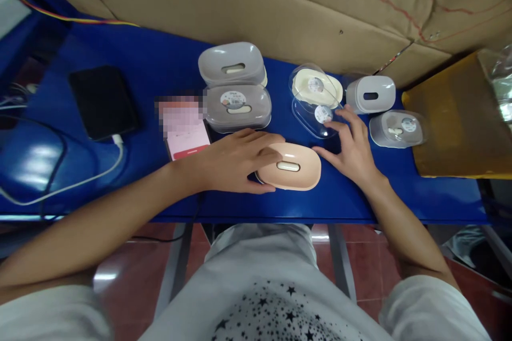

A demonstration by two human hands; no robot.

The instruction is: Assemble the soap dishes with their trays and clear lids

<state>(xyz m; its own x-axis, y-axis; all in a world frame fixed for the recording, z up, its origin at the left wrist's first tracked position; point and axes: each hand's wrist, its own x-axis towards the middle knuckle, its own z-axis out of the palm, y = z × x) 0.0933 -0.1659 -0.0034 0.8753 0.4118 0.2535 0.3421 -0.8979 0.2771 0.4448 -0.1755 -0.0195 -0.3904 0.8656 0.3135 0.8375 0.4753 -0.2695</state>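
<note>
My left hand is closed round the left end of a peach oval container, which has a cream piece in its central slot. To the right, my right hand has its fingers apart, with the fingertips at the edge of a clear oval lid bearing a round sticker. Behind that lid sits a cream oval container partly covered by another clear lid. Two grey oval containers, one at the back and one in front, stand beyond my left hand.
A phone with a pink screen lies left of the grey containers. Farther left is a black device with a white cable. Two smaller containers stand right, beside a brown taped box. Cardboard lines the blue table's back.
</note>
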